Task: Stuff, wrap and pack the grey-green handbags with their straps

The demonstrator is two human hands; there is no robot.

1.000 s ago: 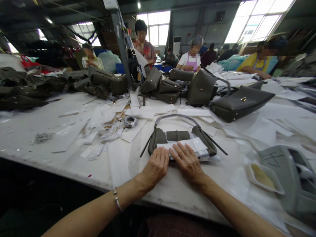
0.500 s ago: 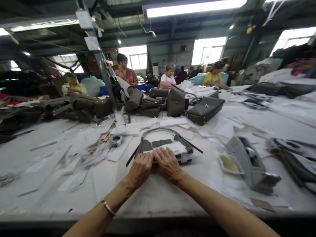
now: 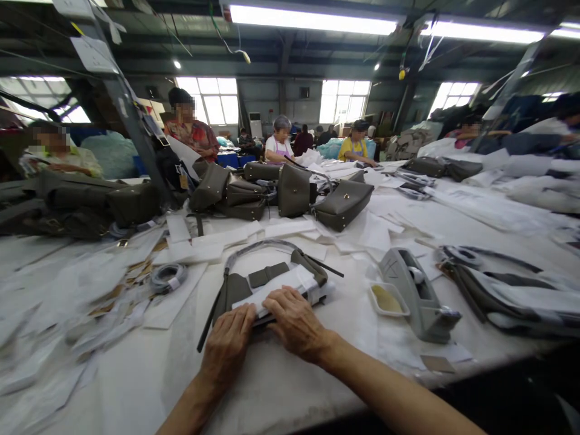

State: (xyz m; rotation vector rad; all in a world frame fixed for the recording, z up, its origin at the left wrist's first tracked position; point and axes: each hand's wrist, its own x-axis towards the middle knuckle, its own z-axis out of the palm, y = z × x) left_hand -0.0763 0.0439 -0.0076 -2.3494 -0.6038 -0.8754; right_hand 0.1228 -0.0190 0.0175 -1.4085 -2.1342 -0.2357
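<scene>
An olive-grey handbag [image 3: 268,275] lies on the white table right in front of me, partly covered by white paper [image 3: 290,283]. Its wrapped handle [image 3: 260,244] arches away on the far side, and dark straps stick out left and right. My left hand [image 3: 229,344] grips the near left edge of the bag, fingers bent over the paper. Beside it, my right hand [image 3: 294,320] holds the near edge around the middle, fingers pressing on the paper. Both thumbs are hidden below the edge.
A grey tape dispenser [image 3: 419,296] stands to the right beside a small white tray [image 3: 387,299]. Another wrapped bag [image 3: 489,296] lies farther right. A coiled grey handle [image 3: 167,278] and paper scraps lie left. Several bags [image 3: 347,202] line the back; co-workers sit or stand beyond.
My view has swung to the right, so the scene sits farther left. The bag now appears turned at an angle, and my hands are slightly farther apart along its edge.
</scene>
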